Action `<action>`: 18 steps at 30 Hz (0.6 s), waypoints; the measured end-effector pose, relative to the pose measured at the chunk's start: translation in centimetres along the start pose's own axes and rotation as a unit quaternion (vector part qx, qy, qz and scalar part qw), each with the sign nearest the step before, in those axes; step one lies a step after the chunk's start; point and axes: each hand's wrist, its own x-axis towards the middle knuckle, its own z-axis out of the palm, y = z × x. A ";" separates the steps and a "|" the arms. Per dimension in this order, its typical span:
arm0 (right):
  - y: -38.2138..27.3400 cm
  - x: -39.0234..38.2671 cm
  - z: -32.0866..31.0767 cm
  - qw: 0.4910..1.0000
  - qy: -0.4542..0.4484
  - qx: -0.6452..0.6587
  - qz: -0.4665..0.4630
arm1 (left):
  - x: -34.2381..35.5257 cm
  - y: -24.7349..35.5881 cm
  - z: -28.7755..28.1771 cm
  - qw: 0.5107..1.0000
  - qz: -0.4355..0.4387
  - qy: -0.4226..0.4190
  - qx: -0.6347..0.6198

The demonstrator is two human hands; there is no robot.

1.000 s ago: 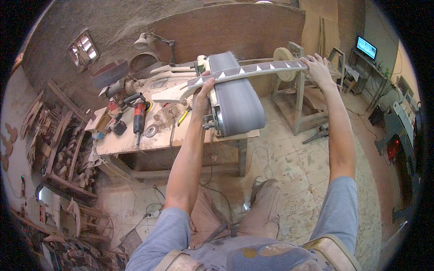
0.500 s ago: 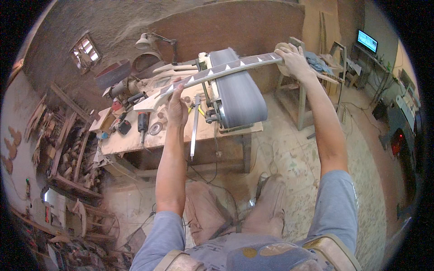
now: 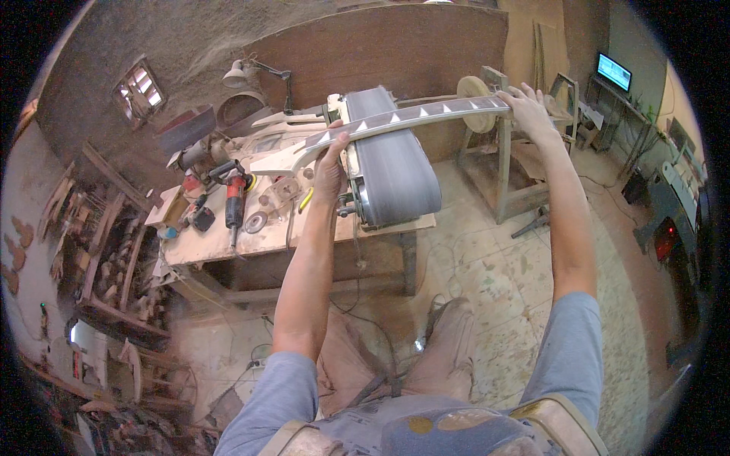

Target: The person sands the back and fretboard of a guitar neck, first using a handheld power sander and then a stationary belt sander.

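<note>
A guitar neck (image 3: pixel 414 116) with a dark fretboard and pale triangular inlays lies across the belt sander (image 3: pixel 395 178), whose grey belt looks blurred. My left hand (image 3: pixel 331 163) is closed round the neck near its pale headstock (image 3: pixel 280 161), thumb on top. At the far right end my right hand (image 3: pixel 530 114) grips the other end, some fingers raised. The neck's underside meets or sits just over the belt; I cannot tell which.
On the wooden bench (image 3: pixel 201 247) lie an angle grinder (image 3: pixel 235 204), a cordless drill (image 3: pixel 202 216) and a disc (image 3: pixel 256 222). A desk lamp (image 3: pixel 235 74) stands behind. Right of the sander is a wooden stand with a round pale wheel (image 3: pixel 477 105). Cables trail over the floor.
Both hands have moved to the right with the guitar neck, sliding it across the sander. The round wheel behind my right hand is now more exposed.
</note>
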 end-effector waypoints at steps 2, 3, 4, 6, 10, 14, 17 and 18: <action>0.6 0.0 -0.2 1.000 -0.010 -0.010 0.007 | -0.1 -0.3 0.8 0.998 -0.040 -0.002 -0.049; 1.1 0.1 0.0 1.000 -0.005 -0.018 0.008 | -0.1 -0.5 1.2 0.995 -0.060 -0.005 -0.074; 1.5 0.3 0.2 1.000 0.000 -0.026 0.007 | -0.1 -0.5 1.4 0.992 -0.080 -0.007 -0.099; 1.2 0.6 0.3 0.999 -0.010 -0.031 0.006 | 0.1 -0.8 0.8 0.993 -0.076 -0.017 -0.092; -0.7 0.9 0.2 1.000 -0.011 -0.005 -0.002 | 0.0 -0.3 -0.5 0.997 -0.043 0.007 -0.058; -1.8 1.8 0.9 1.000 0.013 0.005 -0.020 | -0.2 0.4 -2.0 0.999 0.011 0.033 -0.023; -4.3 2.0 0.4 0.999 0.009 0.007 -0.037 | -0.7 1.6 -3.4 0.999 0.007 0.044 -0.030; -5.2 2.1 0.3 0.999 0.017 0.005 -0.041 | -0.7 1.9 -4.2 0.998 0.006 0.046 -0.032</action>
